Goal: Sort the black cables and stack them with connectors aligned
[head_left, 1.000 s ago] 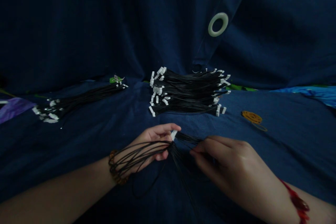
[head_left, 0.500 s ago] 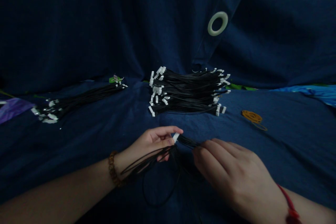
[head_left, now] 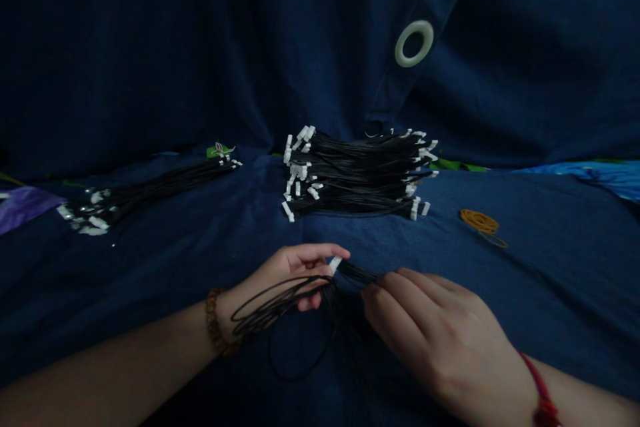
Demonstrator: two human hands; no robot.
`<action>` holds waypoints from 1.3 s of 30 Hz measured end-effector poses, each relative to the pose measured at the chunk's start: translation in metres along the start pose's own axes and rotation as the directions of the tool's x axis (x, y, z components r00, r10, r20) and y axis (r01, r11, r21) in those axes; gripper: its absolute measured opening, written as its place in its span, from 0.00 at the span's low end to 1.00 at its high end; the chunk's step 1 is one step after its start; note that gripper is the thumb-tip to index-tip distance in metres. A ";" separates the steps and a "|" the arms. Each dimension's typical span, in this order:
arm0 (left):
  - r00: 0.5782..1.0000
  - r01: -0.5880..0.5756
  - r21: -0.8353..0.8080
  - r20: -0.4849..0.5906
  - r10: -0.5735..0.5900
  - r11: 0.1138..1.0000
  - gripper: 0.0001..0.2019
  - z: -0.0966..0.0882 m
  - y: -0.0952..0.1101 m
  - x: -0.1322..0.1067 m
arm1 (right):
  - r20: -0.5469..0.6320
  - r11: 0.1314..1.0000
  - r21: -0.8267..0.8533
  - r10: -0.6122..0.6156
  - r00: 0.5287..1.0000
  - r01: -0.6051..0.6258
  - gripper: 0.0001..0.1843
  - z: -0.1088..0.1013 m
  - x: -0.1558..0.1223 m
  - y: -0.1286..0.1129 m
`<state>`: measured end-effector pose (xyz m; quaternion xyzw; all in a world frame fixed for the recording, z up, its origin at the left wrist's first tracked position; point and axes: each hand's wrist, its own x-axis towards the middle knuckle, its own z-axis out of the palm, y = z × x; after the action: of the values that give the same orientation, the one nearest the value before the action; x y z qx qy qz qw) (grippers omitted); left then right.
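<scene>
My left hand (head_left: 305, 273) pinches a white connector (head_left: 335, 265) on a black cable (head_left: 280, 303), thumb below and forefinger stretched along the top. Loops of the thin cable hang over the left palm and wrist, and one loop droops beneath. A short stretch of black wires (head_left: 357, 272) runs from the connector to my right hand (head_left: 435, 327), whose fingers are closed round it. What lies inside the right fist is hidden. Beyond both hands lies a stack of black cable bundles (head_left: 365, 173) with white connectors at either end.
A longer bundle of black cables (head_left: 160, 187) with white ends lies at left. To the right sits a bunch of yellow-brown rubber bands (head_left: 479, 221). Blue cloth (head_left: 550, 267) covers the surface and rises behind, with a pale ring (head_left: 414, 43) on it. Purple fabric (head_left: 30, 207) shows far left.
My right hand has shifted slightly left and down, toward my left hand. The cable loops over the left wrist have spread and moved a little. Both hands keep their grip.
</scene>
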<state>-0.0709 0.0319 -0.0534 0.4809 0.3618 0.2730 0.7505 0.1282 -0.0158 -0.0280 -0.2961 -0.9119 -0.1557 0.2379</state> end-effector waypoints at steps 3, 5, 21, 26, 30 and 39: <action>0.998 -0.047 -0.006 -0.033 0.047 0.999 0.20 0.002 -0.004 0.001 | 0.019 0.999 -0.018 0.034 0.999 -0.034 0.08 0.002 0.000 -0.001; 0.997 -0.061 0.002 -0.055 0.061 0.998 0.20 0.003 -0.006 0.001 | 0.019 0.999 -0.018 0.048 0.999 -0.047 0.06 0.004 0.000 -0.001; 0.997 -0.065 0.143 0.042 0.059 0.988 0.22 0.001 -0.012 0.002 | 0.008 1.000 0.006 -0.001 1.000 0.001 0.13 0.009 0.002 -0.005; 0.998 -0.047 0.081 -0.033 0.050 0.996 0.19 0.000 -0.011 0.003 | 0.085 0.990 0.065 0.120 0.989 -0.126 0.07 0.008 0.003 0.001; 0.997 -0.062 -0.039 -0.055 0.059 0.997 0.18 -0.004 -0.010 0.002 | 0.351 0.861 0.206 0.378 0.857 -0.465 0.09 -0.010 0.006 0.016; 0.993 -0.098 -0.207 -0.089 0.081 0.973 0.18 -0.007 -0.009 -0.004 | 0.283 0.912 0.098 0.357 0.890 -0.397 0.04 -0.038 -0.010 0.023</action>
<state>-0.0785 0.0294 -0.0623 0.4030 0.3386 0.3624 0.7692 0.1625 -0.0187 0.0017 -0.4665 -0.8690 0.0041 0.1648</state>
